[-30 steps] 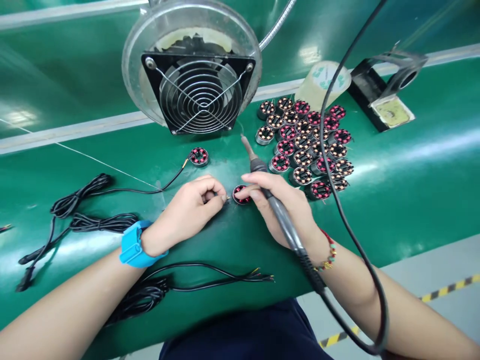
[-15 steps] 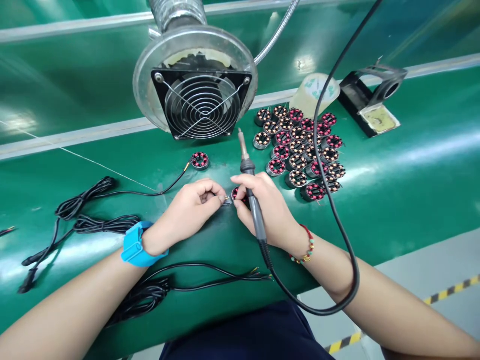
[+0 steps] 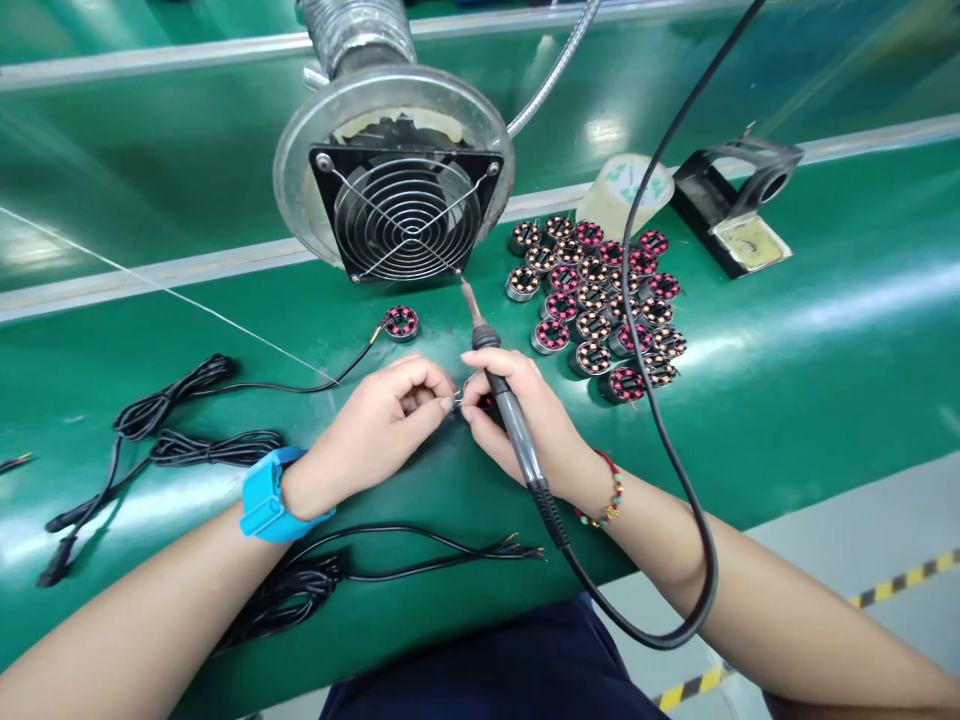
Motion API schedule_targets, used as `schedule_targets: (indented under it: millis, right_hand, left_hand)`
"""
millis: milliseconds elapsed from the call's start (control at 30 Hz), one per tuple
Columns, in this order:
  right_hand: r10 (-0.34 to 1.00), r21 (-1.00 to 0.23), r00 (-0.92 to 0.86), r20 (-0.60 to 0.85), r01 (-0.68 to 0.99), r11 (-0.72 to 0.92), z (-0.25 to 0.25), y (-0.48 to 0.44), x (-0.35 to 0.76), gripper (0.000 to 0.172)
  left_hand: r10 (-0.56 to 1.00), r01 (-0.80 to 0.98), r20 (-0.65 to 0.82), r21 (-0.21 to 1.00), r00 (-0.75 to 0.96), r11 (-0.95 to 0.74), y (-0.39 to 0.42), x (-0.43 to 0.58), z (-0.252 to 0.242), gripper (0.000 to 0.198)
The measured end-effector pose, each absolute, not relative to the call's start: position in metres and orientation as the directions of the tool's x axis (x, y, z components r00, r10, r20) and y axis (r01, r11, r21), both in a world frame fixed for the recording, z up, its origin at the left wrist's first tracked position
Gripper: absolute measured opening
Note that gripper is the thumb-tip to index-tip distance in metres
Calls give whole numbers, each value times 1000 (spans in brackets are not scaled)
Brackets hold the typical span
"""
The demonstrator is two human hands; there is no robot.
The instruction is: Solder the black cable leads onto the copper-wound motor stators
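Observation:
My left hand (image 3: 394,410) is closed, thumb and index finger pinching something thin near the middle of the green table; it is too small to name. Close beside it, my right hand (image 3: 525,410) holds a soldering iron (image 3: 514,415), its tip pointing up toward the fan. The right thumb lies over the iron, and its fingertips nearly meet the left ones. A red-and-black coil part (image 3: 486,401) is mostly hidden under the right fingers. Behind the hands stands another coil part (image 3: 401,322), joined to a black cable (image 3: 277,387).
A fume fan (image 3: 410,220) hangs above the table. Several round coil parts (image 3: 592,300) stand at the right, near an iron stand (image 3: 731,205) and a translucent roll (image 3: 626,195). Coiled cables (image 3: 176,395) lie left, more (image 3: 300,590) near the front edge. The iron's cord crosses my right forearm.
The soldering iron has tilted further left in my right hand. My fingertips have drawn closer together, and the coil part beneath the right fingers is more hidden.

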State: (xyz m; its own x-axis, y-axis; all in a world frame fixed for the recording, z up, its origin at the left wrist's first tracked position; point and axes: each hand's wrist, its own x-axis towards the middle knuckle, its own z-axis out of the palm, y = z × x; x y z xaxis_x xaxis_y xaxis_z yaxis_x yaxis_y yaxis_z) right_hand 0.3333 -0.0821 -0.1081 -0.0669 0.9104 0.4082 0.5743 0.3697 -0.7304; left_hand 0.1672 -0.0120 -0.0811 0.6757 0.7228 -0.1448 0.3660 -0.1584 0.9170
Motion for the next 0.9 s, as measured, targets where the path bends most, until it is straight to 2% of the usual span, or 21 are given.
schedule_targets:
  millis: [167,267,533,667,767,900]
  right_hand:
    - [936,-808,-43,350,491,325,-109,-83,333,44]
    - [939,-804,-56,340,500,321,-106,-83,335,42]
    - [901,-626,-223,373,656,422,-107,-82,346,47]
    - [883,-573,-272,383,680,458,-107,-79,346,41]
    - [893,-613,-216,395,662,431,-107,-78,344,37]
    - [927,-762,-51,372,554,336,-108,-78,339,40]
  left_hand:
    - [658,354,8,838,753,-416,-14,166,-77,10]
    - [639,361,37,800,768,-479,-15,167,-77,12]
    - [725,467,-104,824,681,-321,-13,169,-85,10]
    - [741,463,-119,842,660,-277,-12,169,-86,10]
    - [747,454,-140,860,650,-234,-12,169,-86,9]
    - [746,450,-159,869,646,-204,-12,169,-88,9]
